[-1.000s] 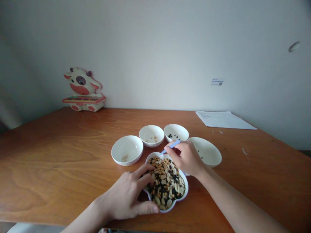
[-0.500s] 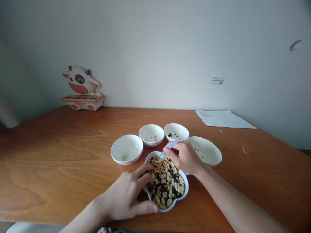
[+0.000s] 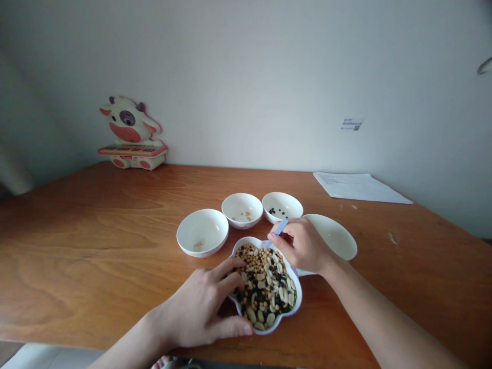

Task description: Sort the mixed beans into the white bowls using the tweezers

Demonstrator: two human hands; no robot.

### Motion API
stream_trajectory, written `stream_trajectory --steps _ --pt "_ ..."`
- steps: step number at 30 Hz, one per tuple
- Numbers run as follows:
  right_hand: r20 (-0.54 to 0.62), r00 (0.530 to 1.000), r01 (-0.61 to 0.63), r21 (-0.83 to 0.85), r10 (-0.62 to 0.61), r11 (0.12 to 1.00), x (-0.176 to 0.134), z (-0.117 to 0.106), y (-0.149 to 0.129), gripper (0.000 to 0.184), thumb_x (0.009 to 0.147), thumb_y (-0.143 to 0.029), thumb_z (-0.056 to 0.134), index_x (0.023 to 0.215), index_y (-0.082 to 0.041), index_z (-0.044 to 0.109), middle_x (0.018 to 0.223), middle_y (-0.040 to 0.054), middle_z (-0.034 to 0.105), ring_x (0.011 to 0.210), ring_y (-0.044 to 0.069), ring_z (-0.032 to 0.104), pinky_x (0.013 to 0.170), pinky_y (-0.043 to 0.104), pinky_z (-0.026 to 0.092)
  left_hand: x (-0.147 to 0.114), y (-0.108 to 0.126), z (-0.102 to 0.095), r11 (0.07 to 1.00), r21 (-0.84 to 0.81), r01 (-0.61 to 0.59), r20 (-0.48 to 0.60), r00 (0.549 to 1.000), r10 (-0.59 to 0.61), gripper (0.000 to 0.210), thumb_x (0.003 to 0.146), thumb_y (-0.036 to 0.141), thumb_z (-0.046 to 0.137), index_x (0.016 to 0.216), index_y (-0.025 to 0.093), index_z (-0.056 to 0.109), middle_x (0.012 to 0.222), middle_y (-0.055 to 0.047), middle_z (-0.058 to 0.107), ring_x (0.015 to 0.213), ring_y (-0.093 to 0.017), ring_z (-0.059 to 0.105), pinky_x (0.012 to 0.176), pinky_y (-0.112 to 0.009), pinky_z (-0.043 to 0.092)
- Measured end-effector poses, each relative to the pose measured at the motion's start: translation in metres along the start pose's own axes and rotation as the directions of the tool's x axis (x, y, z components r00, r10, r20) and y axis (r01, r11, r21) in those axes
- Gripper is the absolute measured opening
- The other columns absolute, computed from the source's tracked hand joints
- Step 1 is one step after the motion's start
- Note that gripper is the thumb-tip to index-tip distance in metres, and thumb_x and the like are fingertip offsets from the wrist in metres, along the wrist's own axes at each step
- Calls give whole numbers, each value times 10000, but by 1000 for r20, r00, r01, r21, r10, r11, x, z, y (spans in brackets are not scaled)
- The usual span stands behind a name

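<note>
A flower-shaped bowl holds a mix of peanuts, yellow beans and black beans. My left hand grips it at the left, fingers bent over the rim with their tips among the beans, thumb against the near edge. Above the far rim, my right hand pinches blue tweezers, their tip pointing down at the yellow beans. Whether the tip holds a bean is too small to tell. Beyond stand a white bowl with peanuts, another white bowl with yellow beans and a third white bowl with black beans.
A wider white bowl stands at the right, partly hidden by my right hand. Farther back on the wooden table are a cow-shaped toy keyboard and some sheets of paper, near the wall.
My right hand has shifted right with the tweezers, whose tip is now farther right along the bowl's far side. My left hand keeps its hold. The view has shifted slightly.
</note>
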State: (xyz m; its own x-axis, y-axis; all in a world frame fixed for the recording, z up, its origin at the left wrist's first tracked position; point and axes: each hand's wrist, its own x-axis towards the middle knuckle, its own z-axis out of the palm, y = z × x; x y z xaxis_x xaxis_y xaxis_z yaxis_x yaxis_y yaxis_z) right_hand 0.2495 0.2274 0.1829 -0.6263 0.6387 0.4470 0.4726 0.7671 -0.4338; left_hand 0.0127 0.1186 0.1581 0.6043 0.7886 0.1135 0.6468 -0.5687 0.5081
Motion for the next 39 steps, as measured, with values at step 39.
stream_trajectory --steps 39 --pt "34 995 -86 -147 92 985 1 5 -1 379 887 -278 538 527 -162 569 497 27 572 478 115 470 538 273 330 0 1 -2 1000 11 -8 -4 1000 8 518 910 670 532 1088 188 597 1340 -141 533 1083 -335 643 874 -450 559"
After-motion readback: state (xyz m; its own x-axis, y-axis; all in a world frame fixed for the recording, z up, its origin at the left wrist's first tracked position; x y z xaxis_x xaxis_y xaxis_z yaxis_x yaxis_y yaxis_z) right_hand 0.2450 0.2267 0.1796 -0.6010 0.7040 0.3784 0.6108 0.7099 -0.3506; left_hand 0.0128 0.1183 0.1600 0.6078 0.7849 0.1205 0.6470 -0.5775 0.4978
